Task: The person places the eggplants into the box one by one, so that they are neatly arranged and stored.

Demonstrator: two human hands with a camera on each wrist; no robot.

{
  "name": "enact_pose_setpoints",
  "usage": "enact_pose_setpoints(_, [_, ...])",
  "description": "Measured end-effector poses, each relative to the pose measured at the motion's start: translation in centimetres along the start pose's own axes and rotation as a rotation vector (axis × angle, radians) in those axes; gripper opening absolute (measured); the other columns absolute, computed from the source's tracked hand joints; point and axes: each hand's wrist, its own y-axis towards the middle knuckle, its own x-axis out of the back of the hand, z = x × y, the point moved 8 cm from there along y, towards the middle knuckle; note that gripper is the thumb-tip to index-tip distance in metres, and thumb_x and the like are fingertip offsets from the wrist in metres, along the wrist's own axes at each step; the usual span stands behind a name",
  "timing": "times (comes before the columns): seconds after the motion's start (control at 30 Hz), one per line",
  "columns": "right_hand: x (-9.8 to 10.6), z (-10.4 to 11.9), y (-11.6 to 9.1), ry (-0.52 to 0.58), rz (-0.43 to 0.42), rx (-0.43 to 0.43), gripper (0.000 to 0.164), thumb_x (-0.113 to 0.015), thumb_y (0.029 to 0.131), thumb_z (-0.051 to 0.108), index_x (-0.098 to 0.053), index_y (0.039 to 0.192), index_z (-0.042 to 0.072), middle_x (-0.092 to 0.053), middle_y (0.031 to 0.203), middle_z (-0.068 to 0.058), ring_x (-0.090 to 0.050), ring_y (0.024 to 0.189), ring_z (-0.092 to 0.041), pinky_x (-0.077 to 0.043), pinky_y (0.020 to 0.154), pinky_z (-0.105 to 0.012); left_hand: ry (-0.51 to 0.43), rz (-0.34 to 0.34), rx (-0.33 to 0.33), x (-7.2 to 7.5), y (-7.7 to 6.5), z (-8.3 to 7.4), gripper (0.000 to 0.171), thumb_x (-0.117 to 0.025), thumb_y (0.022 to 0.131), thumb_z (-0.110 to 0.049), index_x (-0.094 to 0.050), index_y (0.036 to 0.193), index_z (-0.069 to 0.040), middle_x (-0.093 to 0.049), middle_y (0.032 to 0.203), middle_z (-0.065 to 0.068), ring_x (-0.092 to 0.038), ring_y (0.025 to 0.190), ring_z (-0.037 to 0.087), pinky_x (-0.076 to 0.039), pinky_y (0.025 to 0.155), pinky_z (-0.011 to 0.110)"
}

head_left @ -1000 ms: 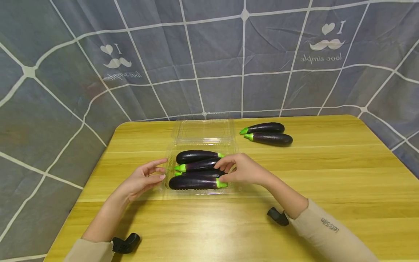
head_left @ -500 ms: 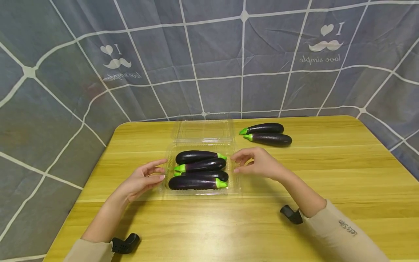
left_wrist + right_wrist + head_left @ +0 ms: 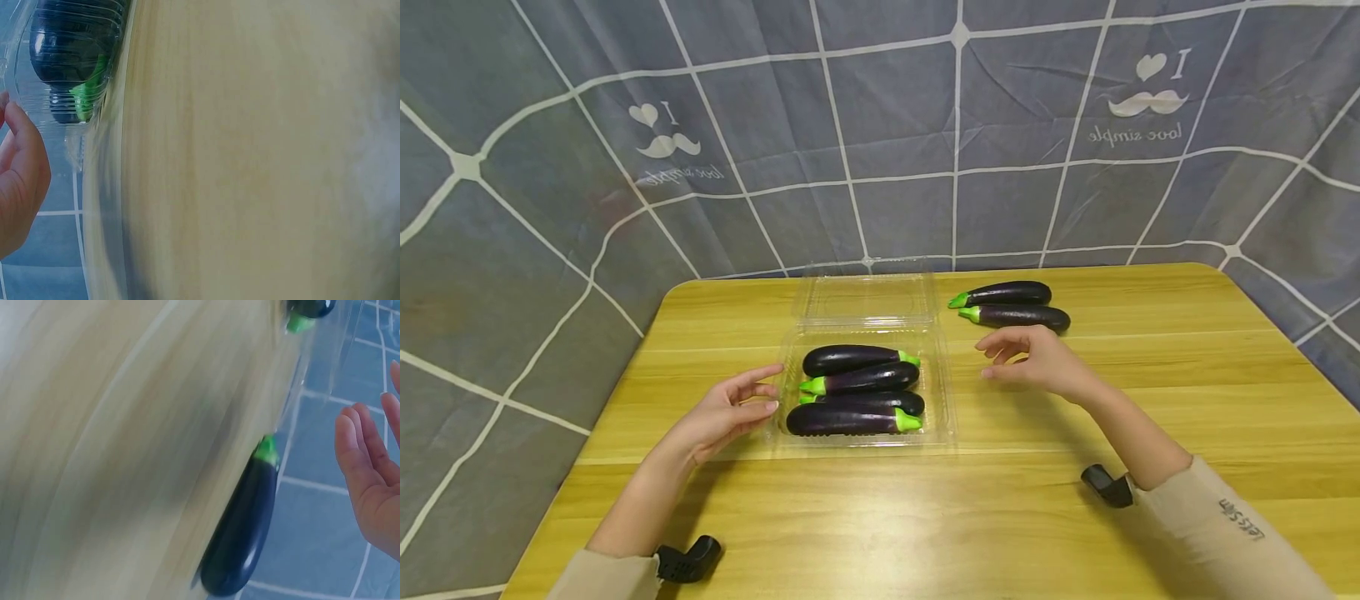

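Several dark purple eggplants [image 3: 853, 418] with green stems lie side by side in a clear plastic clamshell box [image 3: 942, 392]. My left hand [image 3: 722, 414] is at the left rim of the box, its thumb and fingers spread loosely with fingertips right at the wall. Over the table to the right of the box, my right hand [image 3: 1037, 362] holds nothing, its fingers relaxed. Beyond it, two more eggplants [image 3: 1024, 317] lie together on the table, stems pointing left. The right wrist view shows one of these eggplants [image 3: 240, 528] to the side of the hand.
The clear lid [image 3: 868, 298] of the box is folded back behind it. The wooden table [image 3: 850, 525] reaches to a grey curtain [image 3: 902, 150] with white lines along the back and left. A black wrist device [image 3: 688, 558] sits on each forearm.
My right hand has drawn away from the eggplants in the box and moved right, near the two loose ones. My left hand has stayed at the box's left side.
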Motion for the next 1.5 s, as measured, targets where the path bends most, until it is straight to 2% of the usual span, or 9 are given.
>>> enact_pose_setpoints(0.33, [2.4, -1.6, -0.8, -0.036, -0.042, -0.019, 0.035, -0.075, 0.079, 0.017, -0.065, 0.110, 0.004, -0.062, 0.109, -0.018, -0.061, 0.087, -0.016, -0.050, 0.073, -0.027, 0.000, 0.005, -0.004, 0.0, 0.0, 0.0, 0.063, -0.058, 0.090, -0.001, -0.027, 0.145, 0.001, -0.050, 0.108, 0.007, -0.056, 0.089, 0.010, -0.049, 0.076, 0.022])
enact_pose_setpoints(0.5, [3.4, -2.2, -1.0, -0.067, -0.079, -0.024, 0.036, -0.075, 0.080, 0.017, -0.065, 0.111, 0.002, -0.061, 0.108, -0.019, -0.061, 0.088, -0.013, -0.049, 0.074, -0.024, 0.002, 0.001, -0.001, -0.1, 0.0, 0.0, 0.063, -0.058, 0.090, -0.001, -0.027, 0.145, 0.002, -0.050, 0.108, 0.006, -0.056, 0.090, 0.010, -0.049, 0.077, 0.022])
enact_pose_setpoints(0.8, [5.0, -3.5, -1.4, -0.094, -0.120, -0.072, 0.038, -0.074, 0.081, 0.018, -0.064, 0.113, 0.001, -0.062, 0.110, -0.020, -0.058, 0.088, -0.010, -0.047, 0.072, -0.022, 0.001, 0.013, -0.008, -0.2, -0.1, 0.1, 0.063, -0.058, 0.090, -0.001, -0.026, 0.145, 0.002, -0.050, 0.108, 0.006, -0.056, 0.090, 0.011, -0.049, 0.076, 0.022])
enact_pose_setpoints(1.0, [6.2, -4.5, -1.5, -0.127, -0.143, -0.120, 0.043, -0.072, 0.083, 0.023, -0.061, 0.118, 0.000, -0.061, 0.112, -0.019, -0.057, 0.088, -0.006, -0.044, 0.075, -0.021, 0.001, 0.010, -0.011, -0.2, 0.1, 0.1, 0.062, -0.058, 0.090, -0.001, -0.027, 0.145, 0.002, -0.050, 0.108, 0.008, -0.056, 0.089, 0.010, -0.049, 0.075, 0.021])
enact_pose_setpoints(1.1, [6.6, -4.9, -1.5, -0.138, -0.155, -0.131, 0.044, -0.071, 0.084, 0.024, -0.061, 0.119, 0.000, -0.061, 0.113, -0.020, -0.057, 0.089, -0.009, -0.041, 0.078, -0.020, -0.003, 0.012, -0.011, -0.2, 0.1, 0.1, 0.063, -0.058, 0.090, -0.001, -0.027, 0.145, 0.002, -0.050, 0.108, 0.007, -0.056, 0.088, 0.011, -0.049, 0.074, 0.022])
enact_pose_setpoints(1.3, [7.2, -5.9, -1.5, -0.164, -0.175, -0.142, 0.046, -0.070, 0.084, 0.026, -0.060, 0.120, 0.000, -0.061, 0.112, -0.021, -0.055, 0.099, -0.027, -0.041, 0.079, -0.023, 0.000, 0.013, -0.006, -0.2, 0.0, 0.0, 0.064, -0.058, 0.090, -0.001, -0.025, 0.145, 0.002, -0.050, 0.108, 0.006, -0.056, 0.088, 0.010, -0.049, 0.073, 0.021])
enact_pose_setpoints(1.5, [7.8, -7.0, -1.5, -0.168, -0.187, -0.175, 0.049, -0.070, 0.084, 0.030, -0.059, 0.121, 0.000, -0.060, 0.114, -0.021, -0.054, 0.104, -0.029, -0.040, 0.082, -0.028, 0.003, 0.004, -0.005, -0.1, 0.0, -0.1, 0.063, -0.058, 0.090, -0.001, -0.026, 0.145, 0.002, -0.050, 0.106, 0.005, -0.056, 0.087, 0.010, -0.048, 0.072, 0.021])
